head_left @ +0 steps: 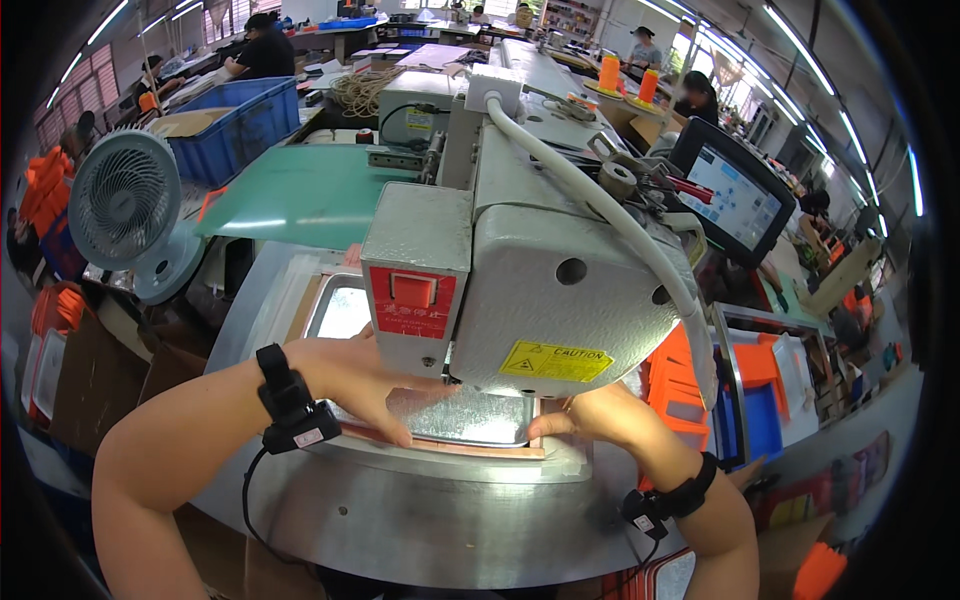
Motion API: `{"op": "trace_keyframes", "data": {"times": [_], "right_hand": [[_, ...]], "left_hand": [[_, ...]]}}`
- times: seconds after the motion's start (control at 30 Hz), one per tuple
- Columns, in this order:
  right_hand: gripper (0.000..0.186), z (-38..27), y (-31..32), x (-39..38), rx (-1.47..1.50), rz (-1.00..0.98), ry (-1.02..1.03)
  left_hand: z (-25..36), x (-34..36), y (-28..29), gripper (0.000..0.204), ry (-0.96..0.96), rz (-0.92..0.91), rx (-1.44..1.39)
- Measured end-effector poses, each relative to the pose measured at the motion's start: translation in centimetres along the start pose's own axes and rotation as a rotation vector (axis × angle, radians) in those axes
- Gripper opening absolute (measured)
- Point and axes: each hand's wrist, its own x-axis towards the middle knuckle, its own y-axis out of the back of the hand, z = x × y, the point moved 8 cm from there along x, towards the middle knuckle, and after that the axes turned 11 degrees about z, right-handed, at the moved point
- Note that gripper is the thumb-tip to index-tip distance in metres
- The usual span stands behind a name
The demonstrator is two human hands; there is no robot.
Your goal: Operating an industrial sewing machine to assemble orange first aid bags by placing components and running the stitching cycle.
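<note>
Under the grey head (560,290) of an industrial sewing machine lies a shiny silver plate (468,420) in a flat frame with copper-coloured strips (480,448). My left hand (375,385) is open over the plate's left part, thumb near its front edge and fingers stretched toward the machine, their tips partly hidden. My right hand (580,410) touches the plate's right edge with thumb apart from the other fingers, which are partly behind the head. A red stop switch box (415,290) sits on the machine's left.
A fan (125,210), green sheet (285,200) and blue bin (230,130) stand left. A touchscreen (730,190) and trays of orange pieces (680,390) are right. The steel table (400,520) curves in front. Several people work in the background.
</note>
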Motion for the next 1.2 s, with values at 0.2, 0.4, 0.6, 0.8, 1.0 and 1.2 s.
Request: {"op": "trace_keyframes", "data": {"times": [0.2,0.4,0.6,0.8,1.0,1.2], "right_hand": [[0.062,0.4,0.6,1.5,-0.089,-0.027,0.001],[0.049,2.7,0.9,0.7,-0.104,-0.061,-0.113],[0.062,4.1,2.1,0.0,-0.194,-0.032,-0.006],[0.08,4.3,3.0,-0.5,-0.121,-0.094,-0.05],[0.092,5.7,2.1,-0.7,-0.161,-0.141,-0.074],[0.088,4.8,2.5,-0.4,-0.198,-0.132,0.007]], "left_hand": [[-0.2,1.2,2.5,0.07,0.163,0.02,-0.148],[-1.4,2.8,0.8,0.07,0.131,-0.06,-0.086],[-0.9,3.1,0.7,0.068,0.192,0.128,-0.371],[0.4,3.5,0.6,0.072,0.322,0.143,-0.393],[-0.1,3.3,-0.6,0.078,0.382,0.067,-0.49],[0.8,3.7,0.7,0.074,0.296,0.156,-0.35]]}}
